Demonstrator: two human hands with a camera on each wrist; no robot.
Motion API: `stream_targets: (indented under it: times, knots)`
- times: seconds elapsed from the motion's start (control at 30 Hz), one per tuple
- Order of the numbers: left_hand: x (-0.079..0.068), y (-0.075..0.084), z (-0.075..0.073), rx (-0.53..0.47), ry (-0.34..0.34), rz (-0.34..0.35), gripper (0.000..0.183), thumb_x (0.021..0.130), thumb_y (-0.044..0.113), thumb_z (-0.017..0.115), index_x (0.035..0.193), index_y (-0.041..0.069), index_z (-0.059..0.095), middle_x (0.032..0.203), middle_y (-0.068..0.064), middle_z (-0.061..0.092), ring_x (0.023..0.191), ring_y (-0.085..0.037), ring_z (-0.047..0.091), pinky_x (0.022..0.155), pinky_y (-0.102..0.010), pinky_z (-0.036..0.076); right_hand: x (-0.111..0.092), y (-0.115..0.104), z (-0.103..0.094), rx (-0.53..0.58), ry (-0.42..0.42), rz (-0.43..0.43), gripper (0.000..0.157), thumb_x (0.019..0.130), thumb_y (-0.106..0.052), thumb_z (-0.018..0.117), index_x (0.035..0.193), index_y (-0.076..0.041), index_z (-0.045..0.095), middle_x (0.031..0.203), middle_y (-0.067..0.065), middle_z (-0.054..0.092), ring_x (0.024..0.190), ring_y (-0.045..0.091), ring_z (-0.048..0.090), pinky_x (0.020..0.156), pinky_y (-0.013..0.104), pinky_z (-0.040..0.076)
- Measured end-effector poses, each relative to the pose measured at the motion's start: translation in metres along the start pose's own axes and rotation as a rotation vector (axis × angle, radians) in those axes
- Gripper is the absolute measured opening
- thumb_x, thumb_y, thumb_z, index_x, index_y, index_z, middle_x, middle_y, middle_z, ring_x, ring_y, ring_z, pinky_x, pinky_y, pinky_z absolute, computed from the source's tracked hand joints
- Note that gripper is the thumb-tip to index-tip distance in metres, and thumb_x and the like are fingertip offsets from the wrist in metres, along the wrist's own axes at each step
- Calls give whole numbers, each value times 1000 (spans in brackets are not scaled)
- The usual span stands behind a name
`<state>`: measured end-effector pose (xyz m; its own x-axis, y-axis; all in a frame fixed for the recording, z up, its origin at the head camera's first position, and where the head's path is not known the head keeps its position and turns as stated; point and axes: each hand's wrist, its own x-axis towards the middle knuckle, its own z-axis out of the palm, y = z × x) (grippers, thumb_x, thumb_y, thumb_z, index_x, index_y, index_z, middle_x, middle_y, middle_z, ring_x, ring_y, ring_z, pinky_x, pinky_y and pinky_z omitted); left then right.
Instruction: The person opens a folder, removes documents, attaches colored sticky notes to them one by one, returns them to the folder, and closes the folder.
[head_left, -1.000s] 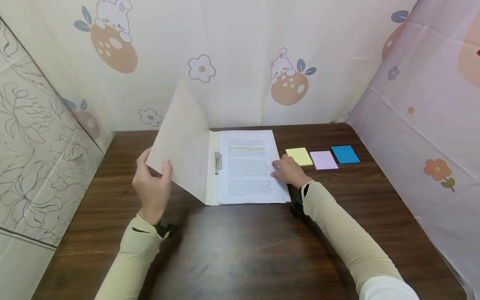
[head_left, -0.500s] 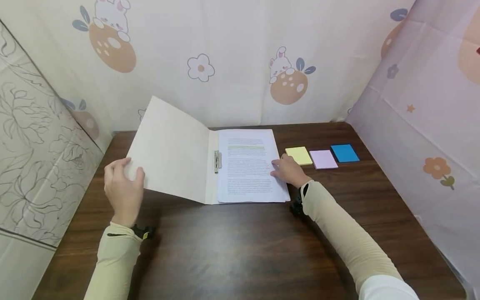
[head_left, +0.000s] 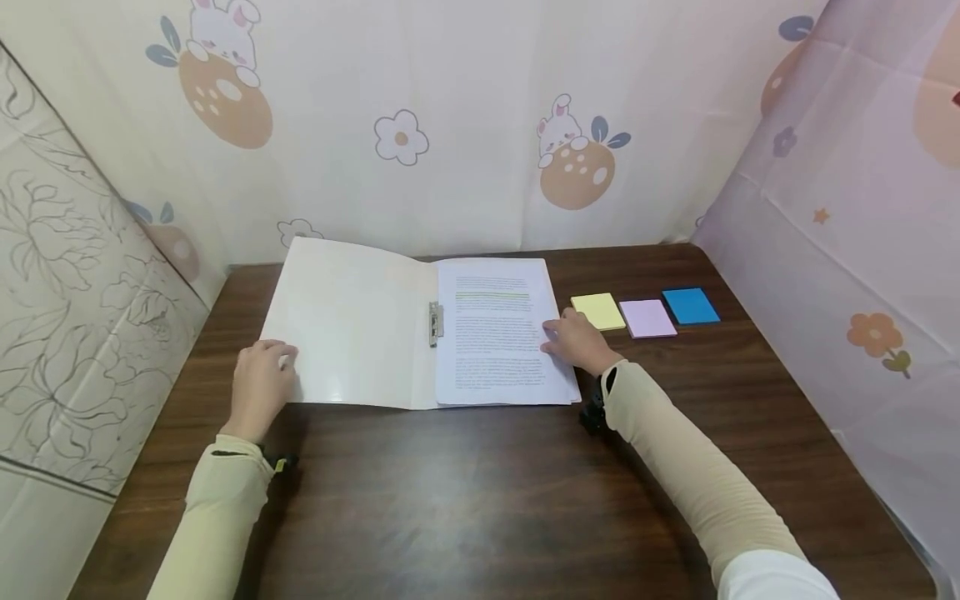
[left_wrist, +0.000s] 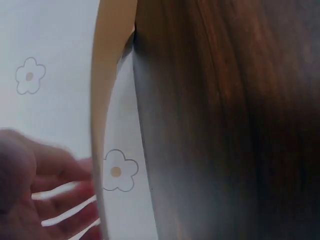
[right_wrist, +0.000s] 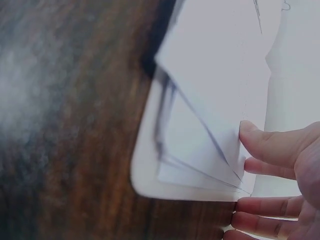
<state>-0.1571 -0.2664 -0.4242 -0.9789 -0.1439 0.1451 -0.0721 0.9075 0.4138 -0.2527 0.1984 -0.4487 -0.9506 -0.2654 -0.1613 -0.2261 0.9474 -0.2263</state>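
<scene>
A cream file folder (head_left: 348, 325) lies opened out on the dark wooden table, its cover bowed slightly near the spine. My left hand (head_left: 262, 387) is at the cover's left edge, thumb and fingers bent at it. From the left wrist, the cover's edge (left_wrist: 102, 85) stands over the table beside my fingertips. A metal clip (head_left: 435, 323) sits by the stack of printed papers (head_left: 498, 333), whose top sheet bears a green highlighted line. My right hand (head_left: 581, 342) pinches the papers' right edge; in the right wrist view, the thumb (right_wrist: 255, 137) lies on the sheets.
Right of the folder lie three sticky note pads: yellow (head_left: 597, 312), lilac (head_left: 647, 319) and blue (head_left: 690, 306). A patterned cloth (head_left: 465, 125) hangs behind the table, with another along the right side (head_left: 847, 250). A floral panel (head_left: 67, 317) stands at the left.
My left hand has swung the folder's cover to the left and down, from nearly upright to almost flat. My right hand has stayed at the papers' edge.
</scene>
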Motion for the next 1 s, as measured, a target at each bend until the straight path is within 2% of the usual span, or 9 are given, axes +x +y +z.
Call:
stream_targets:
  times: [0.1, 0.3, 0.37, 0.47, 0.6, 0.77, 0.83, 1.0]
  knots:
    - [7, -1, 4, 9, -103, 31, 32, 93, 10, 51, 118, -7, 63, 127, -34, 53, 120, -53, 43, 101, -63, 35, 1, 1, 1, 7, -7, 3, 49, 91, -27, 67, 134, -4, 58, 116, 22, 55, 96, 29, 49, 77, 39, 42]
    - [13, -4, 15, 66, -345, 44, 52, 98, 28, 51, 138, -3, 47, 135, -38, 43, 124, -57, 38, 102, -66, 35, 1, 1, 3, 5, -9, -1, 49, 90, -27, 68, 133, -5, 59, 112, 20, 55, 90, 27, 48, 73, 35, 40]
    - [12, -5, 18, 85, -394, 47, 57, 98, 30, 52, 142, -3, 41, 135, -40, 41, 124, -58, 37, 101, -67, 35, 0, -1, 3, 9, -8, 0, 49, 90, -27, 69, 133, -5, 59, 112, 20, 56, 89, 27, 49, 73, 35, 40]
    - [9, -5, 20, 99, -430, 38, 60, 97, 30, 53, 144, -3, 37, 136, -40, 40, 124, -59, 36, 100, -68, 36, -2, -3, 2, -6, -11, -9, 48, 90, -27, 68, 132, -5, 60, 113, 21, 57, 89, 28, 50, 73, 37, 42]
    - [7, -2, 18, 118, -426, 48, 57, 95, 28, 54, 139, -7, 43, 131, -40, 44, 121, -57, 41, 99, -66, 38, -2, -5, -1, -35, -1, -16, 46, 91, -28, 68, 131, -7, 61, 113, 21, 58, 88, 28, 51, 73, 37, 43]
    - [13, 3, 13, 154, -377, 86, 48, 95, 25, 52, 126, -11, 53, 117, -37, 54, 109, -53, 52, 92, -62, 44, 1, -6, -6, -16, -17, 2, 47, 90, -27, 68, 132, -7, 60, 116, 23, 56, 87, 27, 52, 74, 37, 44]
    - [16, 5, 13, 155, -331, 88, 44, 94, 24, 51, 119, -12, 57, 113, -36, 56, 105, -52, 54, 88, -60, 45, 2, -5, -6, -10, -27, 8, 48, 90, -27, 69, 132, -6, 60, 118, 23, 56, 88, 27, 52, 75, 37, 45]
    - [22, 11, 13, 118, -185, 62, 38, 93, 19, 51, 114, -11, 61, 114, -35, 56, 104, -51, 50, 87, -60, 42, 3, -3, -5, -3, -29, 24, 48, 89, -27, 70, 132, -7, 61, 119, 22, 56, 89, 27, 52, 76, 37, 45]
